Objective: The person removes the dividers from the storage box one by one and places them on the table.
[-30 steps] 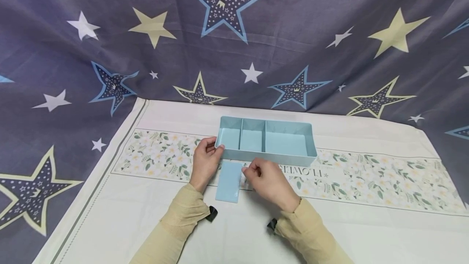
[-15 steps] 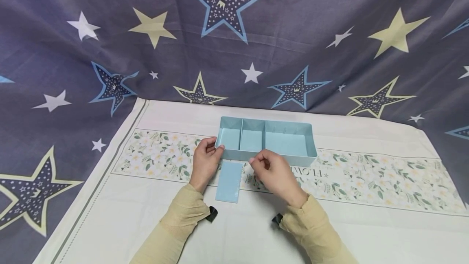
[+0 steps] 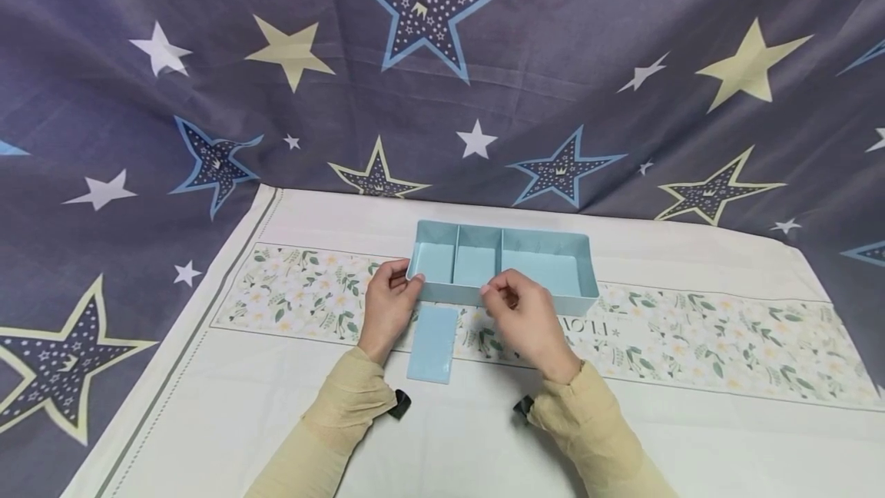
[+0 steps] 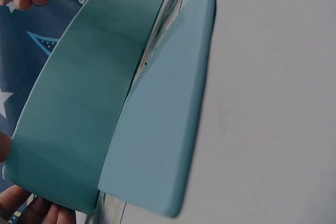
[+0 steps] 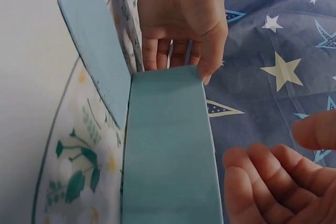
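A light blue open box with three compartments rests on the floral band of the cloth. My left hand grips its left end, thumb on the front rim and fingers at the end wall, as the right wrist view also shows. My right hand is beside the middle of the front wall. In the right wrist view its fingers are loosely curled, with the thumb apart and nothing between. A flat light blue rectangular panel lies in front of the box; whether they touch, I cannot tell.
A white cloth with a printed floral band covers the table. Behind it hangs a dark curtain with stars. Black straps show at both sleeves.
My right hand has moved from the panel's right edge, rightward and slightly up, to the box's front rim. The left hand, box and panel have stayed in place.
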`<state>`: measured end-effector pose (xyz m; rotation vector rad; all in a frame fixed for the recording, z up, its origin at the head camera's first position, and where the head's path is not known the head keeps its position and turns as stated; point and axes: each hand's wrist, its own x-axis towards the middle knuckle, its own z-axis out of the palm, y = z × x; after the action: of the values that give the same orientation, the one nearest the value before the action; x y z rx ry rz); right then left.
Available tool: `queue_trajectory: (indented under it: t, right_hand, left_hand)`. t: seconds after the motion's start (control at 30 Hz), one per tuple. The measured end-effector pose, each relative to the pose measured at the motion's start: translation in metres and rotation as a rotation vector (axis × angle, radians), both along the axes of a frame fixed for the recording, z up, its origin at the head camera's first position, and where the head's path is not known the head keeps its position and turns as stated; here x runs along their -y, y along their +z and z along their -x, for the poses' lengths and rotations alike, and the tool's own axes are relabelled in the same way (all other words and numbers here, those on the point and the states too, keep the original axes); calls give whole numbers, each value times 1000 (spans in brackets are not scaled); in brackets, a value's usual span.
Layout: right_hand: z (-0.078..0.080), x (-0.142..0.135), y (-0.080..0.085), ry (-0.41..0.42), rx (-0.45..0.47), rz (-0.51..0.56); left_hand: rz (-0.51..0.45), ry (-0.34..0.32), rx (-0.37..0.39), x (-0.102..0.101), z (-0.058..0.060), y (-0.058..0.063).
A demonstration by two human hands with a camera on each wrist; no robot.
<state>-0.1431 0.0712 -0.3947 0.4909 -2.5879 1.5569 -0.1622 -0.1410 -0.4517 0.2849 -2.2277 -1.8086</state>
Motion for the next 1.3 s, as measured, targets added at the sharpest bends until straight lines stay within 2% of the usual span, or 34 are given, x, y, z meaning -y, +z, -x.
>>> queue_trajectory:
  t: [0.53,0.8,1.03,1.3]
  right_hand:
    - [12,-1,-6,-89,0,12]
    - [17,-2,-5,-157,-33,5]
    - [21,-3,-7,-182,-46,-7]
    - [28,-5,-7,-215,17,-52]
  left_hand:
    - [-2,-5,-9,-1,0,2]
    - [10,-4,-4,-1,0,1]
    - [4,-7,-5,0,-1,0]
    - [12,-6,-15,0,0,0]
